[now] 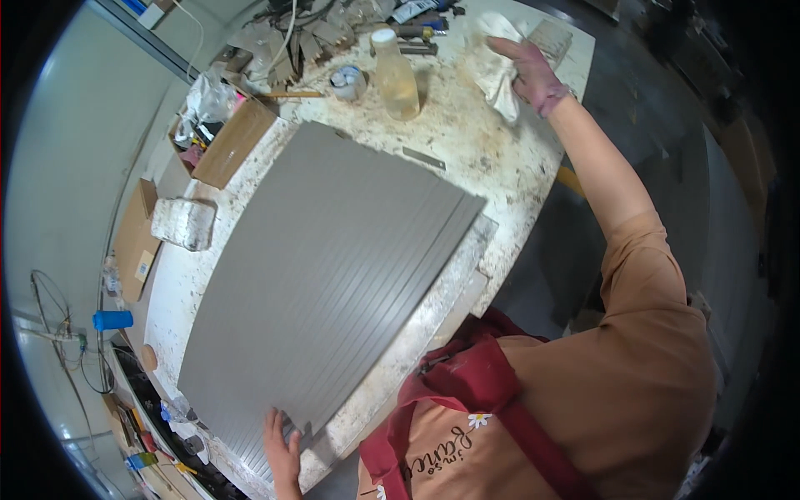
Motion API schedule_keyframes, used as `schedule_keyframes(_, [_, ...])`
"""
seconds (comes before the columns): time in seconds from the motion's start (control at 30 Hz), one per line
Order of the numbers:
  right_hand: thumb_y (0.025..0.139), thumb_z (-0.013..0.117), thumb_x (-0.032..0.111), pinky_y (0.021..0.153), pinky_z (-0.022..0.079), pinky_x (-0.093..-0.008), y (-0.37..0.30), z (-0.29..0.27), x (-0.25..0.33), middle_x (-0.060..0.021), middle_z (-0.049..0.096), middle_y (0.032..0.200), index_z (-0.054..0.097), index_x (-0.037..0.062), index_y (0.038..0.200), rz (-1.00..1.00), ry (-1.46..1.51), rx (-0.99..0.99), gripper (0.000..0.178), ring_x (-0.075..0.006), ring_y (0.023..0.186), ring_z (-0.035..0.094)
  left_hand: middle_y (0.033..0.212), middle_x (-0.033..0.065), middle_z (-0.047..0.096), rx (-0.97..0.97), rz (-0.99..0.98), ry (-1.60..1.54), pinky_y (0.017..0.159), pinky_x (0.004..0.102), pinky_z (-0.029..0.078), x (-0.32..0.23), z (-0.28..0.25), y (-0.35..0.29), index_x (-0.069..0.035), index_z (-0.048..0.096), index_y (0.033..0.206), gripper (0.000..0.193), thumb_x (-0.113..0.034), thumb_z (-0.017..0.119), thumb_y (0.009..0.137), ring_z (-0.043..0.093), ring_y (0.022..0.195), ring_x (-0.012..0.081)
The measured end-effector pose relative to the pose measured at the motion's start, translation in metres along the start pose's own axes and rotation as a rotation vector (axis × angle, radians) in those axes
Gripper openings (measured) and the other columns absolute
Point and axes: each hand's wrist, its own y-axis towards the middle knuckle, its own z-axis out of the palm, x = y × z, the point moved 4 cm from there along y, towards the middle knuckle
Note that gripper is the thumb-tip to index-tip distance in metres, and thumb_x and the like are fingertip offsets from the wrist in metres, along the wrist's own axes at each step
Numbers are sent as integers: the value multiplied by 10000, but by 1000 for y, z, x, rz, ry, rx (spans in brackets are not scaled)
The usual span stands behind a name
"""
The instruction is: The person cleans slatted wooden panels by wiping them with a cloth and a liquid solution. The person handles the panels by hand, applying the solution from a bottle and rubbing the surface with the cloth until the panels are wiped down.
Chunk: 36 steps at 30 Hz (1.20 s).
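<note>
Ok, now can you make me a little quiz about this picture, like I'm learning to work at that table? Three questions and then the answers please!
1. Which hand is on the white cloth?
2. True or false: the bottle has a white cap.
3. What is the left hand closest to?
A) the cardboard box
B) the grey panel
C) the bottle

Key:
1. The right hand.
2. True.
3. B
</note>
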Motion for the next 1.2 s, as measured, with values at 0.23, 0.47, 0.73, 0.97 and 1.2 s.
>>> schedule_keyframes(0.23, [894, 550, 481, 1038, 389, -476, 92, 137, -24, -135, 433, 1419, 448, 173, 1386, -784, -1659, 166, 589, -340, 1260, 472, 1109, 170, 644, -160, 326, 96, 862, 426, 478, -151, -7, 112, -53, 603, 1174, 359, -168, 674, 842, 603, 995, 369])
schedule_keyframes(0.47, [789, 705, 136, 996, 464, -375, 92, 120, -50, -101, 482, 1377, 591, 170, 1242, -456, -1385, 311, 468, -296, 1208, 528, 1025, 124, 667, -105, 616, 70, 792, 392, 510, -233, 13, 196, -75, 621, 1132, 326, -180, 692, 832, 633, 903, 322])
schedule_keyframes(0.73, [787, 702, 118, 783, 442, -416, -16, 104, 75, -162, 487, 1011, 575, 83, 1135, -1043, -1287, 334, 372, -338, 925, 527, 1133, 119, 653, -241, 887, -99, 892, 387, 490, -345, 8, 258, -78, 597, 1205, 384, -182, 696, 848, 609, 1039, 329])
schedule_keyframes(0.97, [822, 638, 196, 1012, 410, -346, -95, 128, 133, -82, 567, 1268, 599, 30, 1225, -1136, -1210, 302, 437, -220, 1221, 480, 1345, 234, 435, -620, 1005, -197, 968, 477, 401, -459, -14, 283, -21, 383, 1369, 961, -349, 858, 600, 470, 1178, 430])
schedule_keyframes(1.2, [968, 552, 215, 935, 485, -325, -102, 84, 11, -84, 590, 1193, 444, 47, 1349, 102, 417, 221, 431, -190, 1078, 588, 1102, 127, 559, -469, 878, 124, 784, 420, 483, -409, -14, 266, -95, 472, 1324, 779, -283, 821, 654, 587, 963, 327])
